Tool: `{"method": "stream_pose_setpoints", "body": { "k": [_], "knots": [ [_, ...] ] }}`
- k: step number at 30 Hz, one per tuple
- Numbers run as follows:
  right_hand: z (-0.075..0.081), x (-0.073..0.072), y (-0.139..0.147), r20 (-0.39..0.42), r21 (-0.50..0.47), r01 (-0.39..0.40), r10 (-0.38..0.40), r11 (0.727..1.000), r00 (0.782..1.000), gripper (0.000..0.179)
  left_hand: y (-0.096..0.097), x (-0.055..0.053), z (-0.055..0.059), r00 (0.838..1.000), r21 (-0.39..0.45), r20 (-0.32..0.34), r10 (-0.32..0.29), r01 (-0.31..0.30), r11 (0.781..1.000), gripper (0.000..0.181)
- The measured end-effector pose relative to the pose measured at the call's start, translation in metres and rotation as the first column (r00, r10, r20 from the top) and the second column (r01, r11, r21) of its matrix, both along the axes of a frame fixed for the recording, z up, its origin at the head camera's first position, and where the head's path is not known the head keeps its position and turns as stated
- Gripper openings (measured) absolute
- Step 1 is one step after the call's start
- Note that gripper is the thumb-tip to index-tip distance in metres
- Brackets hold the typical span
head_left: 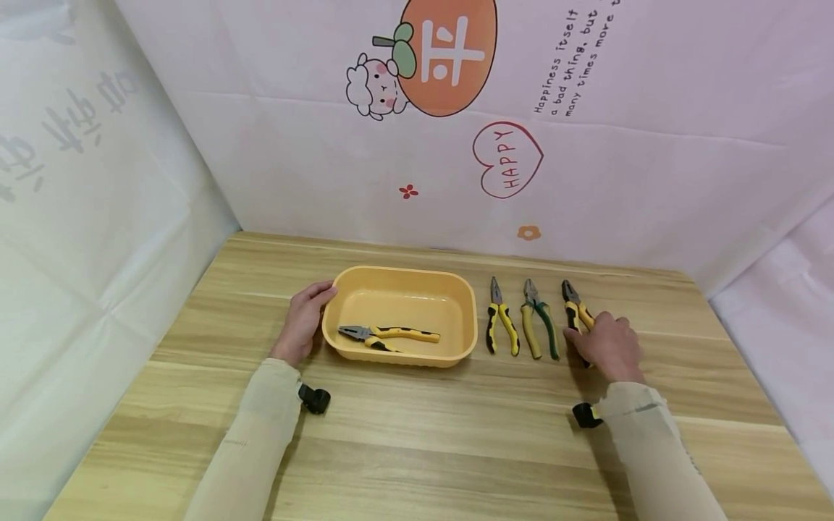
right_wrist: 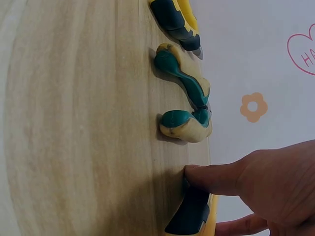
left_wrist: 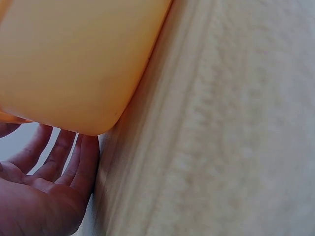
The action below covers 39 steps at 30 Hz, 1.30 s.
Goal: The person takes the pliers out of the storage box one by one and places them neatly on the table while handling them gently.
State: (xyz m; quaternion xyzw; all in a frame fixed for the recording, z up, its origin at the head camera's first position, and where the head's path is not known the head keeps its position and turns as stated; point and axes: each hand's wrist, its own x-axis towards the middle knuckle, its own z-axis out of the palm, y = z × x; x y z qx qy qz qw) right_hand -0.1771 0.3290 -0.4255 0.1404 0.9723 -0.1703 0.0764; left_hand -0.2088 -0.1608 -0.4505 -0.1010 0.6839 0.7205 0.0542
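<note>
My left hand (head_left: 302, 322) rests against the left end of a yellow plastic box (head_left: 407, 281). In the left wrist view its fingers (left_wrist: 86, 162) are nearly straight and touch the box's outer wall (left_wrist: 74, 64). Inside the box lies a pair of combination pliers (head_left: 404, 333) with yellow-and-black handles. At the right, my right hand (head_left: 612, 347) holds another pair of combination pliers (head_left: 570, 293) by its yellow-and-black handles, jaws toward the wall. The right wrist view shows the thumb on one dark handle (right_wrist: 189, 211); the other fingers are partly hidden.
Between box and right hand lie yellow-and-black long-nose pliers (head_left: 496, 293) and green-and-cream pliers (head_left: 531, 293), side by side on the wooden table (head_left: 456, 441). A printed white cloth (head_left: 293, 159) hangs behind the table's back edge.
</note>
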Motion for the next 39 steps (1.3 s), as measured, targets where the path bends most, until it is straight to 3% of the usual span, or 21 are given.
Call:
{"method": "stream_pose_setpoints", "body": {
  "k": [15,22,39],
  "knots": [
    [0.000,0.002,0.002,-0.027,0.007,-0.018,0.018,1.000,0.999,0.056,0.001,0.001,0.001,1.000,0.006,0.001,0.005,-0.005,1.000,0.042],
    [0.011,0.003,0.002,-0.046,0.031,-0.021,0.023,0.999,0.999,0.081,0.000,0.000,-0.001,1.000,0.001,-0.009,0.004,-0.004,1.000,0.042],
    [0.035,0.009,-0.022,-0.153,0.028,-0.149,0.151,0.988,0.977,0.065,0.000,-0.001,-0.002,1.000,-0.004,-0.011,0.001,-0.001,1.000,0.043]
  ]
}}
